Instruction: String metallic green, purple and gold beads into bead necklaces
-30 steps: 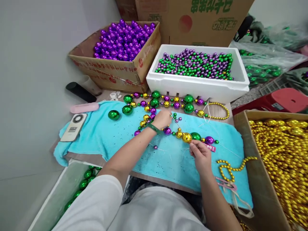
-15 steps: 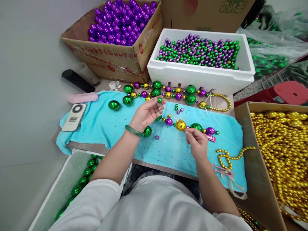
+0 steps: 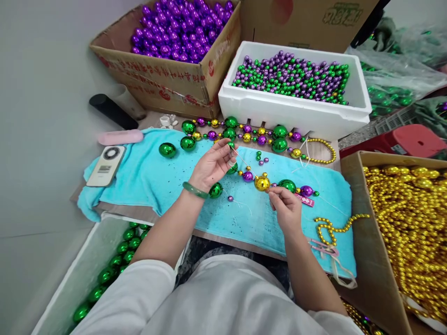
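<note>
My left hand [image 3: 213, 164], a green bangle [image 3: 195, 190] at its wrist, pinches a small green bead [image 3: 231, 145] between thumb and fingertip. A pale string [image 3: 242, 162] runs from that bead down to a large gold bead [image 3: 261, 183]. The fingertips of my right hand [image 3: 287, 204] are closed at the gold bead's lower right edge. Around it on the blue towel [image 3: 195, 209] lie a purple bead [image 3: 247, 176], a large green bead [image 3: 287, 185] and another purple bead [image 3: 306, 190]. A loose green bead [image 3: 215, 190] rests beside my left wrist.
Behind the towel lies a finished-looking bead strand [image 3: 229, 133]. A white foam box [image 3: 293, 109] and a carton [image 3: 157, 90] of purple beads stand at the back. Another carton [image 3: 377, 260] holds gold beads at right. A phone [image 3: 105, 167] lies at left.
The view has shifted slightly. My hands keep almost the same pose, with the green bead still in the left fingers and the right fingers still at the gold bead.
</note>
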Available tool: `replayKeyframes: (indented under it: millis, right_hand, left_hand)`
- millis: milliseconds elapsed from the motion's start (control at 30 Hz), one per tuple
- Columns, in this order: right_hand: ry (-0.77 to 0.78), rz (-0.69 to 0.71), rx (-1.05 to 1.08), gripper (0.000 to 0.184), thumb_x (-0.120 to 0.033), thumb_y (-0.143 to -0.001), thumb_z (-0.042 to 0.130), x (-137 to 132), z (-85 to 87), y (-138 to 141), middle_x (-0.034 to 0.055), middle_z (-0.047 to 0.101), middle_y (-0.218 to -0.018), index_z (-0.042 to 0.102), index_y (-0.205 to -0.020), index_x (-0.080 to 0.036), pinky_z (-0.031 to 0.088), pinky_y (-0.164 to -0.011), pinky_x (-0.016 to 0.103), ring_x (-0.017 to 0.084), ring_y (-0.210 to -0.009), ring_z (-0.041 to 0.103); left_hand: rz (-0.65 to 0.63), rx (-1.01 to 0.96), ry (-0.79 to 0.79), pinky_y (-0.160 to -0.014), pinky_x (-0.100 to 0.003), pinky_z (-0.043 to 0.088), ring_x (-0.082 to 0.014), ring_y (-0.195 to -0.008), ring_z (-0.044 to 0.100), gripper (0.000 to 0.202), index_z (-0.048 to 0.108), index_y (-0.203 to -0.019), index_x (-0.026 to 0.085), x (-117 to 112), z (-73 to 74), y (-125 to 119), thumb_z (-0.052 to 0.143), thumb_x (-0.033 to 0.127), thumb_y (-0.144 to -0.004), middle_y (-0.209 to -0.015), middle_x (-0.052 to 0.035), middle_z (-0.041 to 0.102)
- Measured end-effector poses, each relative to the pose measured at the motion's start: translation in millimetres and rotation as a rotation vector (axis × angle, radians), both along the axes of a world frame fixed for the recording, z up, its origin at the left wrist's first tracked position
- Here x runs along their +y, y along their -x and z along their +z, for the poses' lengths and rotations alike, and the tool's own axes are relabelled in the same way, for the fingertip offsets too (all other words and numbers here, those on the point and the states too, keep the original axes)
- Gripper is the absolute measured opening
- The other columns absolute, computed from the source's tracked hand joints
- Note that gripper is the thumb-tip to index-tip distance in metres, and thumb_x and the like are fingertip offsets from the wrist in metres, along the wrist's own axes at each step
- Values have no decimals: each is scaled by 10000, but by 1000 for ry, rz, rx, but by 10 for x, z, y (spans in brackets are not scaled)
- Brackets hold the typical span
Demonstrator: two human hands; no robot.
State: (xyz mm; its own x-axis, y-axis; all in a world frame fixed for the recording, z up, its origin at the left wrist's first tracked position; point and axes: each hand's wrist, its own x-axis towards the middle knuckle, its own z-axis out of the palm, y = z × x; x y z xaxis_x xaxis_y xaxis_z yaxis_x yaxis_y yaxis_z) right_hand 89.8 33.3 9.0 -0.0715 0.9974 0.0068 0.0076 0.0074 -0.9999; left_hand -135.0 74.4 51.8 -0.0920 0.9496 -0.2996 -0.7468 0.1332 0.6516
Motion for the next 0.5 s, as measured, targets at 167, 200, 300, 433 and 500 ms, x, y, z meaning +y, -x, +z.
replayKeyframes:
  millis: [167,200,300,433,500]
  right_hand:
    - [-16,9,-35,161,-336,-752,664,-4,-25,-3,-46,455,-501,683,-776,-177,317,-456,238,88,-461,386]
    - [-14,16,-43,161,-335,-753,664,-4,-29,0,-47,454,-499,686,-776,-177,320,-458,239,88,-462,387]
    - [-8,26,-59,159,-333,-753,667,-7,-37,21,-46,454,-497,690,-774,-177,319,-456,238,88,-461,386]
    - [-18,39,-44,155,-335,-759,668,-11,-29,62,-37,467,-517,690,-775,-182,323,-459,240,93,-470,396]
    - [-22,33,-37,157,-338,-761,662,-8,-20,77,-37,463,-518,687,-774,-183,322,-460,241,94,-473,397]
  left_hand:
    - [20,-30,7,-646,-184,517,-82,-710,659,123,651,-880,170,-28,-28,10,639,63,-821,-824,-14,712]
    - [24,-31,9,-646,-184,515,-82,-710,658,124,648,-874,170,-35,-32,12,643,61,-816,-816,-12,710]
    - [38,-14,16,-651,-187,510,-84,-715,652,126,647,-868,172,-53,-52,24,645,59,-812,-808,-9,704]
    - [44,-1,21,-667,-187,506,-76,-731,643,121,652,-874,185,-58,-79,60,635,72,-832,-838,-5,699]
    - [50,-3,18,-666,-185,504,-72,-730,640,119,651,-869,189,-55,-76,75,636,75,-834,-847,-4,697]
